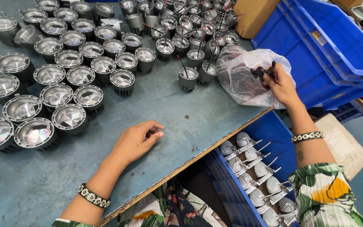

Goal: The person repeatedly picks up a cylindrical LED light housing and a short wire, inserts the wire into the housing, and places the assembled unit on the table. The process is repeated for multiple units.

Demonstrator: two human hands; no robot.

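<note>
**Picking wired parts from the bag**

The right hand (281, 86) is at the mouth of a clear plastic bag (242, 75) that lies on the bench (164, 105) near its right edge, just beside a stack of blue bins (332, 50). Its fingers (269, 73) are closed around a small bunch of dark wired parts (262, 71) with red leads, held at the bag opening.

The left hand (136, 141) rests on the bench, palm down, fingers loosely curled and holding nothing; it touches no part.

Step in hand, as judged: drawing wired parts out of the bag.

Grey lamp housings (70, 80) stand in rows across the left and far side of the bench. A group of smaller housings with red wires (198, 38) stands near the bag; two of them (197, 75) stand closest to it.

Next move, as judged: it calls for separating one part from the bunch without tangling the leads, and for the free left hand to steady a housing.

A blue bin of white parts (257, 176) sits below the bench edge, well apart from both hands.
</note>
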